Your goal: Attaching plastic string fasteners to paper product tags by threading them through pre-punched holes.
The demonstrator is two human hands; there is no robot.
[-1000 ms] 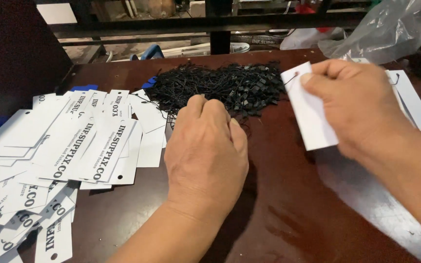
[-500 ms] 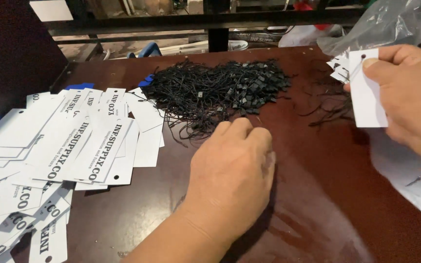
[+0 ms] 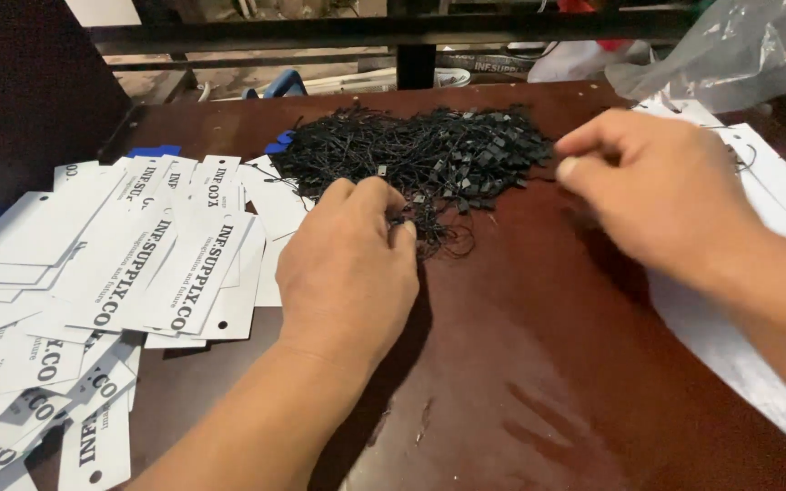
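A heap of thin black string ties (image 3: 429, 155) lies at the middle back of a dark brown table (image 3: 520, 364). My left hand (image 3: 347, 264) rests palm down at the heap's near edge, its fingertips curled and pinched into a few loose strings. At the heap's right edge my right hand (image 3: 657, 191) hovers, blurred, with its fingers drawn together. No white tag shows in it, and I cannot tell whether it grips a string. A spread of white printed card tags (image 3: 184, 264) covers the table to the left of my left hand.
More white tags (image 3: 775, 182) lie under and behind my right forearm. A crumpled clear plastic bag (image 3: 739, 45) sits at the back right. A dark metal rail (image 3: 393, 32) runs beyond the table's far edge. A blue object (image 3: 279, 84) lies behind it.
My right hand held a white tag out at the right; now it is back at the heap without it. My left hand moved forward onto the heap's near edge.
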